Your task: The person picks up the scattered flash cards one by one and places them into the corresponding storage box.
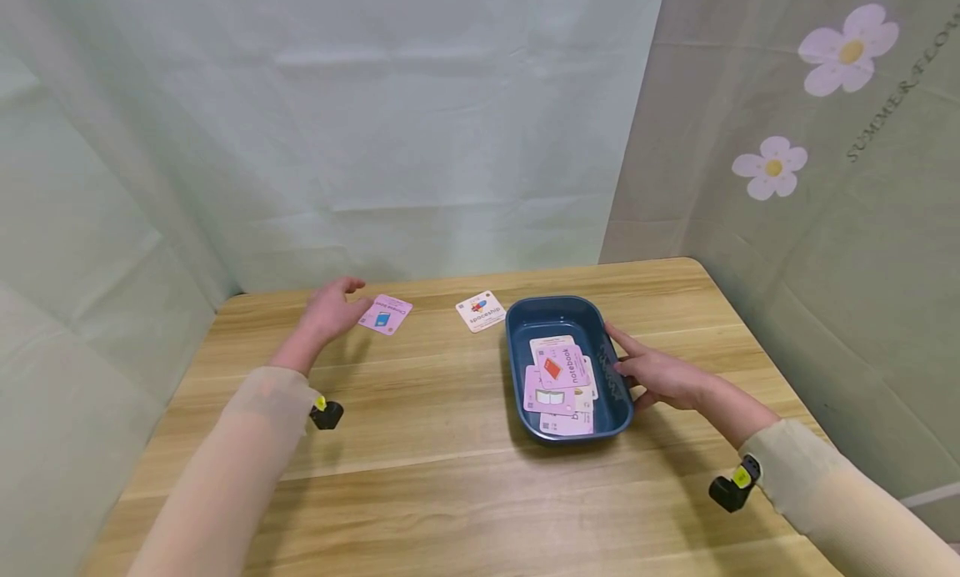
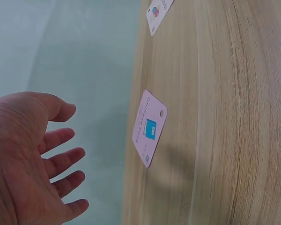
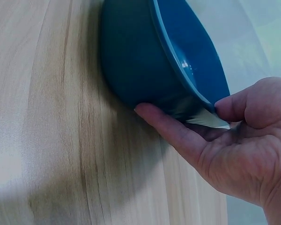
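Nearest the viewer, two pale sleeves (image 1: 232, 452) reach in over a wood-grain counter (image 1: 420, 460), each with a small black wrist camera (image 1: 326, 413) bearing a yellow patch. The hands are well apart. The right hand (image 1: 663, 378) grips the right side of a dark blue tray (image 1: 551, 312), its thumb at the rim and its fingers against the outer wall, as seen from the right wrist. The tray is on the right half of the counter and holds several overlapping cards; uppermost is a pink notebook card (image 1: 562, 367), with an open-book card (image 1: 550, 398) partly beneath it. Farther back, the left hand (image 1: 330, 314) hovers with loosely bent, slightly spread fingers; the left wrist view shows a gap between it and the pink "Chinese book" card (image 1: 386, 314) just beside it. A white spaceship card (image 1: 482, 310) lies between that card and the tray, near the far edge. Behind the counter hangs a pale curtain (image 1: 450, 127); to the right are pink-white flowers (image 1: 850, 50) and slanting lettering (image 1: 903, 89).
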Action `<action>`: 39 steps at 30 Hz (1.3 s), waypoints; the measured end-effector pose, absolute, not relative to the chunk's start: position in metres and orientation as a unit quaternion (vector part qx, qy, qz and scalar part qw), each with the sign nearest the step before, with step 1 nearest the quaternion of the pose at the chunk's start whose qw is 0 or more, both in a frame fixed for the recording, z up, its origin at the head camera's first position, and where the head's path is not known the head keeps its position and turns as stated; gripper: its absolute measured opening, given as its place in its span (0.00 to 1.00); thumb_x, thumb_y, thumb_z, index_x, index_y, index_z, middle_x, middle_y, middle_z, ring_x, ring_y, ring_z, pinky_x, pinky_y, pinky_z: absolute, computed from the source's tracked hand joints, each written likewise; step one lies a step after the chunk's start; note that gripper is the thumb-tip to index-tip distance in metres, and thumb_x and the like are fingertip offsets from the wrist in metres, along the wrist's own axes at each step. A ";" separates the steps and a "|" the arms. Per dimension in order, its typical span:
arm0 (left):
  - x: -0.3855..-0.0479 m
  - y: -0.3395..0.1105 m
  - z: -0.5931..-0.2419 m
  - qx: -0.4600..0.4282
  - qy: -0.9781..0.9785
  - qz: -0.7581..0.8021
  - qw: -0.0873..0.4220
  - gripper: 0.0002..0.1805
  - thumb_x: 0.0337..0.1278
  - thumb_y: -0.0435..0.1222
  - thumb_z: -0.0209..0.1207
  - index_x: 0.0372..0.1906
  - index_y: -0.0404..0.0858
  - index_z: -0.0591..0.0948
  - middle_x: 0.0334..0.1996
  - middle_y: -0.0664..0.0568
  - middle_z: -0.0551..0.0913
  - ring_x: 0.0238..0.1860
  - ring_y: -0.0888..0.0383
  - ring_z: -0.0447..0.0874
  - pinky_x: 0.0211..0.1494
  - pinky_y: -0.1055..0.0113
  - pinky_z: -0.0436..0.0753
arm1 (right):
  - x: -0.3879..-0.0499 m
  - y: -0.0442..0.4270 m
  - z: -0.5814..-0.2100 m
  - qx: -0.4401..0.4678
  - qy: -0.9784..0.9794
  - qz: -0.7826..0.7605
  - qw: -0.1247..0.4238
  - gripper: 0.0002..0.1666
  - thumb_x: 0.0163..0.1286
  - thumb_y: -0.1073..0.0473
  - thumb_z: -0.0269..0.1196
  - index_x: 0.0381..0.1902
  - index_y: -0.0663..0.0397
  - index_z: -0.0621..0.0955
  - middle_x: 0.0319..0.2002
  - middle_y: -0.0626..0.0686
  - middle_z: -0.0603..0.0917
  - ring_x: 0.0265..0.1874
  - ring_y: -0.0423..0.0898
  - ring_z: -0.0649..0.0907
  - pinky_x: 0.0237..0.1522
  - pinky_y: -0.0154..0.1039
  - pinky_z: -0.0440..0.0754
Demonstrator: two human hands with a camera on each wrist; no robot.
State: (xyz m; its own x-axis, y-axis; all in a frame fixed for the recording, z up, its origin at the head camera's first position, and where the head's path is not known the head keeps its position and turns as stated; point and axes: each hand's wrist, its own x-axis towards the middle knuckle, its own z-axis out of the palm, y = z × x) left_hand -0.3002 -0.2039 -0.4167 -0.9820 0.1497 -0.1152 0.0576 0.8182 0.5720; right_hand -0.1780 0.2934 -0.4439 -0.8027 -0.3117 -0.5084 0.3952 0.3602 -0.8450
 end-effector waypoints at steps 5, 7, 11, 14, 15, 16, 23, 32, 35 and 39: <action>-0.300 -0.206 -0.418 0.043 0.951 0.297 0.077 0.34 0.76 0.47 0.51 0.75 0.30 0.64 0.73 0.31 0.63 0.72 0.30 0.59 0.69 0.35 0.63 | -0.178 0.294 -0.444 0.029 0.763 -0.565 0.312 0.44 0.83 0.64 0.41 0.83 0.29 0.35 0.75 0.75 0.55 0.64 0.67 0.74 0.46 0.58 0.85; -0.300 -0.207 -0.418 0.041 0.951 0.298 0.077 0.35 0.75 0.47 0.51 0.75 0.29 0.63 0.73 0.30 0.63 0.72 0.30 0.58 0.69 0.34 0.62 | -0.178 0.294 -0.444 0.030 0.762 -0.567 0.312 0.44 0.83 0.64 0.41 0.83 0.28 0.35 0.75 0.75 0.56 0.64 0.67 0.74 0.46 0.58 0.85; -0.302 -0.208 -0.418 0.037 0.952 0.295 0.077 0.35 0.75 0.48 0.51 0.76 0.30 0.63 0.73 0.30 0.62 0.72 0.29 0.57 0.69 0.34 0.61 | -0.178 0.294 -0.445 0.031 0.760 -0.569 0.312 0.44 0.82 0.65 0.41 0.83 0.28 0.36 0.75 0.75 0.56 0.64 0.67 0.74 0.46 0.58 0.85; -0.303 -0.208 -0.419 0.036 0.954 0.289 0.077 0.36 0.74 0.48 0.51 0.76 0.30 0.62 0.74 0.30 0.62 0.72 0.29 0.57 0.69 0.34 0.61 | -0.178 0.295 -0.445 0.031 0.759 -0.570 0.312 0.44 0.82 0.64 0.42 0.83 0.27 0.36 0.75 0.75 0.56 0.64 0.67 0.74 0.46 0.58 0.85; -0.303 -0.209 -0.420 0.037 0.954 0.287 0.077 0.36 0.74 0.48 0.51 0.76 0.30 0.62 0.74 0.30 0.62 0.72 0.29 0.56 0.69 0.34 0.60 | -0.178 0.295 -0.445 0.030 0.760 -0.570 0.312 0.44 0.83 0.64 0.42 0.83 0.27 0.36 0.75 0.75 0.55 0.64 0.67 0.74 0.46 0.58 0.85; -0.303 -0.209 -0.420 0.037 0.954 0.286 0.076 0.36 0.74 0.48 0.51 0.76 0.30 0.62 0.73 0.30 0.62 0.72 0.29 0.56 0.70 0.34 0.60 | -0.178 0.295 -0.445 0.030 0.760 -0.569 0.312 0.44 0.83 0.64 0.42 0.83 0.27 0.36 0.75 0.75 0.55 0.64 0.67 0.74 0.46 0.58 0.85; -0.305 -0.210 -0.424 0.034 0.958 0.273 0.074 0.35 0.75 0.49 0.51 0.75 0.29 0.64 0.72 0.30 0.64 0.71 0.28 0.57 0.69 0.34 0.60 | -0.178 0.295 -0.445 0.030 0.761 -0.567 0.312 0.44 0.83 0.64 0.41 0.83 0.27 0.36 0.75 0.75 0.54 0.64 0.67 0.74 0.47 0.58 0.85; -0.306 -0.213 -0.433 0.027 0.961 0.263 0.075 0.34 0.74 0.48 0.50 0.74 0.30 0.65 0.72 0.30 0.65 0.71 0.26 0.57 0.68 0.33 0.59 | -0.178 0.294 -0.445 0.030 0.760 -0.568 0.314 0.44 0.83 0.63 0.42 0.83 0.27 0.36 0.75 0.75 0.55 0.65 0.68 0.72 0.47 0.59 0.85; -0.305 -0.212 -0.435 0.028 0.964 0.254 0.076 0.35 0.74 0.48 0.50 0.74 0.29 0.65 0.72 0.30 0.65 0.71 0.27 0.58 0.69 0.33 0.60 | -0.178 0.294 -0.445 0.029 0.760 -0.569 0.313 0.44 0.83 0.63 0.42 0.83 0.27 0.36 0.75 0.75 0.55 0.65 0.68 0.72 0.47 0.59 0.85; -0.303 -0.211 -0.441 0.027 0.967 0.240 0.085 0.35 0.74 0.49 0.51 0.74 0.28 0.65 0.72 0.28 0.63 0.71 0.27 0.59 0.69 0.33 0.61 | -0.177 0.294 -0.445 0.029 0.757 -0.573 0.313 0.43 0.83 0.64 0.41 0.83 0.27 0.36 0.75 0.75 0.55 0.65 0.68 0.73 0.47 0.59 0.85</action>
